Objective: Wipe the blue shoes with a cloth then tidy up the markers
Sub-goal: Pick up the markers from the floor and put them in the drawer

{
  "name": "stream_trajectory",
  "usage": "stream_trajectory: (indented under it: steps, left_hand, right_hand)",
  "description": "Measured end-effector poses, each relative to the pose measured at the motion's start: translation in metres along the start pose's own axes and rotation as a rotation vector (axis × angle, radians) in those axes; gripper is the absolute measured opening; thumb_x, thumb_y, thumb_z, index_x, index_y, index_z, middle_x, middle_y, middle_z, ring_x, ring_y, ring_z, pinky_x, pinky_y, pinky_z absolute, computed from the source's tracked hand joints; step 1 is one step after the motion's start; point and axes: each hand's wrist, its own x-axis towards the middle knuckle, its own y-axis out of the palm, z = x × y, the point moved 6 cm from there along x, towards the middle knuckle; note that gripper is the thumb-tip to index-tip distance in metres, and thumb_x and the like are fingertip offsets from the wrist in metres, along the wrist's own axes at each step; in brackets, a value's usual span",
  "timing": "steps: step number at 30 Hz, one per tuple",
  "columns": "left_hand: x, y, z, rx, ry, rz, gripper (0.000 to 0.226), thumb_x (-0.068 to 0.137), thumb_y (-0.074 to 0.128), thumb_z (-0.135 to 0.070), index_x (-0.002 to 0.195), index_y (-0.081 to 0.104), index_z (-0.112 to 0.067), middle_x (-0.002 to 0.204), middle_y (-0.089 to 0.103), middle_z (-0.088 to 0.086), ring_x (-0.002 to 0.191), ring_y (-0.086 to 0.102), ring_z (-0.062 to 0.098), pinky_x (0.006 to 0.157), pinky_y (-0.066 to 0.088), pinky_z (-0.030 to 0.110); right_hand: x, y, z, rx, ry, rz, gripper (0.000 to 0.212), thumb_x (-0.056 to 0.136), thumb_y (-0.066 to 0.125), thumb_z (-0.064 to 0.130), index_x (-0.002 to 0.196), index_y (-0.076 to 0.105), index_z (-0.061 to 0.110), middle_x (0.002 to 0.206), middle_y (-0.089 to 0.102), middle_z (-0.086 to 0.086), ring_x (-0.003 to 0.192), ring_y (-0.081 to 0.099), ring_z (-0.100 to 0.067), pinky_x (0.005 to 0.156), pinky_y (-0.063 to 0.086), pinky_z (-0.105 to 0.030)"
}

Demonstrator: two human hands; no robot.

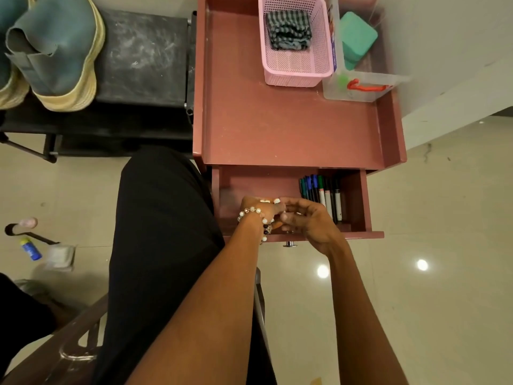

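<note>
Fingers [291,202] of both hands curl together over the open drawer [358,201]; whether they hold anything cannot be told. Left hand [259,208] wears a bead bracelet [256,213], right hand [311,220] touches it just beside the markers [322,194], which lie in the drawer's right part. Blue shoes [55,51] sit on a black rack [141,65], well apart. Striped cloth [288,30] lies in the pink basket [294,76] on the table [277,123].
</note>
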Motion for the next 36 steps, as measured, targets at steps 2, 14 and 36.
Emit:
stream_trajectory:
  steps: [2,14,36]
  left_hand:
    - [0.001,-0.001,-0.002,-0.001,0.005,0.004,0.01,0.082,0.073,-0.007,0.086,0.065,-0.001,0.087,0.072,0.015,0.074,0.071,0.025,0.071,0.06,0.039]
    - [0.011,-0.002,-0.013,-0.076,-0.005,-0.003,0.005,0.093,0.056,-0.004,0.088,0.059,-0.006,0.077,0.061,0.009,0.062,0.06,0.019,0.06,0.057,0.03]
    - [0.014,-0.006,-0.009,-0.069,-0.076,-0.002,0.01,0.092,0.056,-0.002,0.097,0.063,-0.007,0.08,0.058,0.006,0.07,0.062,0.021,0.07,0.057,0.032]
  right_hand:
    - [0.005,-0.002,0.001,-0.02,0.026,-0.019,0.038,0.073,0.071,-0.003,0.109,0.066,0.008,0.1,0.069,-0.014,0.089,0.069,-0.028,0.075,0.059,-0.035]
    - [0.083,-0.052,-0.042,-0.89,0.19,-0.407,0.032,0.088,0.056,0.001,0.118,0.066,0.009,0.118,0.065,-0.015,0.104,0.062,-0.029,0.082,0.047,-0.025]
    - [0.066,-0.081,-0.033,-0.483,0.097,-0.719,0.016,0.084,0.06,-0.002,0.096,0.068,0.004,0.106,0.067,-0.019,0.089,0.066,-0.031,0.079,0.057,-0.038]
